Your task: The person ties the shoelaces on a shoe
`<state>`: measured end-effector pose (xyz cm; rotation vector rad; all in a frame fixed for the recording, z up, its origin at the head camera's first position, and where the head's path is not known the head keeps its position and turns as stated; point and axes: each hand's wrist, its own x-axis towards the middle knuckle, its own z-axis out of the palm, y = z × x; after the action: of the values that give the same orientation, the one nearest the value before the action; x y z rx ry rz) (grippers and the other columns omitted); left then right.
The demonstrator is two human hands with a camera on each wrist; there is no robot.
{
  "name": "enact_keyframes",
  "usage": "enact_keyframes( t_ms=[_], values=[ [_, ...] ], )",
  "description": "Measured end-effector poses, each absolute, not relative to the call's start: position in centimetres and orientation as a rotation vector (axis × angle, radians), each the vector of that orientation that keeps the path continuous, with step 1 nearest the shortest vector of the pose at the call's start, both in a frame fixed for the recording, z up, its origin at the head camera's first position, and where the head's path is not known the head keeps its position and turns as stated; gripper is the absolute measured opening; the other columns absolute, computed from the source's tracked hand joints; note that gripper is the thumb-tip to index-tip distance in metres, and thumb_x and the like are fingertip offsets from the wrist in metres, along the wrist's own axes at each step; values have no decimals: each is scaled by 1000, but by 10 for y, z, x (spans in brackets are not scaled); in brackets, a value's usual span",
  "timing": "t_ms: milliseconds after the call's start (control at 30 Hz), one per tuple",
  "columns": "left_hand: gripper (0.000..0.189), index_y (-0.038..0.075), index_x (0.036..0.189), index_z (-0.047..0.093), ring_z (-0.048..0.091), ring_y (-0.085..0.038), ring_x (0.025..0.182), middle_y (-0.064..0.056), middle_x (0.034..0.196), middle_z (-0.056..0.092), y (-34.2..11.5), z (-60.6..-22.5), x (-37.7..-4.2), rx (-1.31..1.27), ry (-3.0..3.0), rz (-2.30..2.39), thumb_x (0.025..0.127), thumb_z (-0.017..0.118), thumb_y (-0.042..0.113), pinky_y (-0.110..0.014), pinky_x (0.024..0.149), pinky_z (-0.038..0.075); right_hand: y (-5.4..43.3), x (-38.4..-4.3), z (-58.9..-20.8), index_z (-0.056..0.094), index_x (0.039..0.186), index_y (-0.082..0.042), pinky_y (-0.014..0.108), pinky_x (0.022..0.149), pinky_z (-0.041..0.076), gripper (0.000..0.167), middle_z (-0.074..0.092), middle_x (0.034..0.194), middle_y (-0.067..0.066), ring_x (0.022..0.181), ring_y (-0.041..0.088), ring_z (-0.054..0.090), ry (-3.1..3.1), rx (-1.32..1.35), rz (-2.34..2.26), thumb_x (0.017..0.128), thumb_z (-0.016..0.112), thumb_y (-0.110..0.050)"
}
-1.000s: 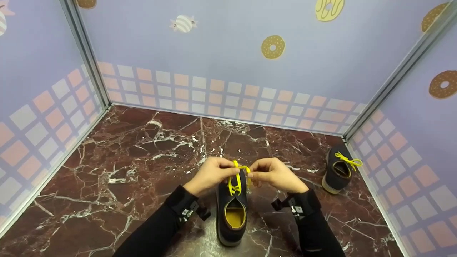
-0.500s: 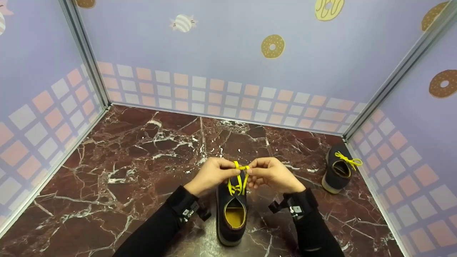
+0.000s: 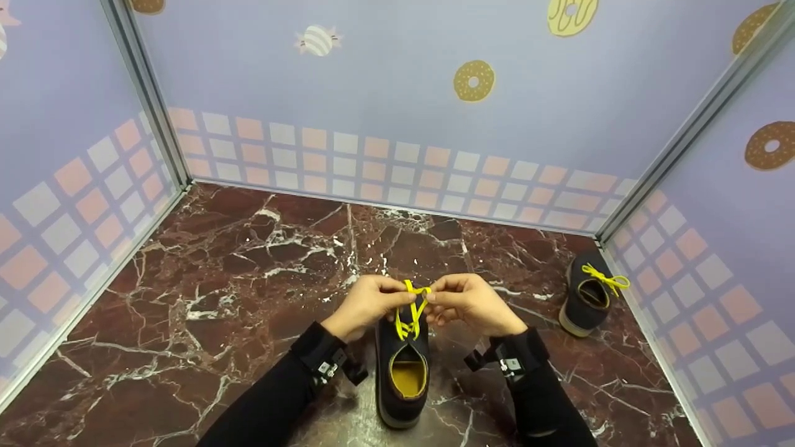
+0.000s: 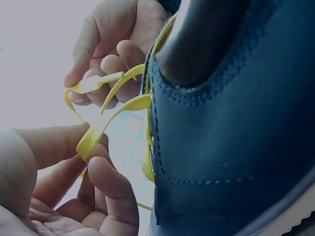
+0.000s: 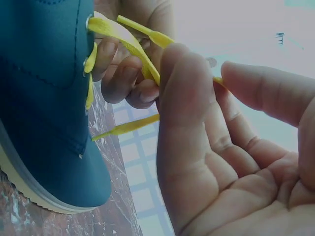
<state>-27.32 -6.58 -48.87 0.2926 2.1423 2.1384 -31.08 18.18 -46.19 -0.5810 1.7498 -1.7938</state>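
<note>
A dark shoe with a yellow lining stands in front of me, its toe pointing away. Yellow shoelaces rise from its eyelets to both hands. My left hand pinches a lace between thumb and forefinger above the left of the tongue. Opposite it, my right hand pinches a lace with thumb and fingertips. The left wrist view shows a strand of lace at the left thumb and a lace tip beside the right fingers. In the right wrist view another lace tip hangs toward the toe.
A second dark shoe with its yellow lace tied in a bow stands at the right, near the side wall. Patterned panels enclose the marbled surface at the back and both sides.
My right hand has shifted slightly to the left, closer to my left hand. The lace stretch between them is shorter, and the right strand now slants up to the right fingers.
</note>
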Motion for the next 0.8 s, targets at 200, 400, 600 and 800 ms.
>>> enact_keyframes(
  t_ms=[200, 400, 600, 800],
  values=[
    [17, -3, 103, 84, 55, -9, 58, -3, 75, 69, -65, -489, -274, 279, 2118, 2130, 95, 87, 12, -23, 55, 49, 179, -308, -460, 74, 111, 4, 31, 69, 66, 13, 79, 95, 17, 78, 23, 79, 1812, -557, -1804, 103, 76, -7],
    [18, -2, 101, 84, 54, -9, 58, -1, 72, 67, -64, -490, -274, 263, 2097, 2125, 94, 87, 15, -23, 54, 48, 179, -308, -459, 75, 111, 4, 32, 70, 67, 14, 80, 95, 18, 79, 23, 79, 1828, -546, -1811, 103, 77, -7],
    [17, -2, 100, 83, 53, -9, 58, 0, 71, 68, -64, -491, -274, 248, 2088, 2134, 94, 87, 14, -22, 54, 47, 180, -310, -461, 75, 109, 3, 28, 67, 65, 11, 80, 95, 17, 78, 20, 78, 1810, -542, -1812, 102, 77, -5],
    [17, -1, 100, 83, 52, -8, 56, 0, 70, 67, -63, -491, -274, 248, 2078, 2139, 94, 87, 14, -22, 53, 46, 180, -310, -461, 78, 107, 3, 27, 64, 63, 11, 80, 93, 15, 76, 18, 77, 1829, -549, -1794, 100, 81, -5]
  ],
)
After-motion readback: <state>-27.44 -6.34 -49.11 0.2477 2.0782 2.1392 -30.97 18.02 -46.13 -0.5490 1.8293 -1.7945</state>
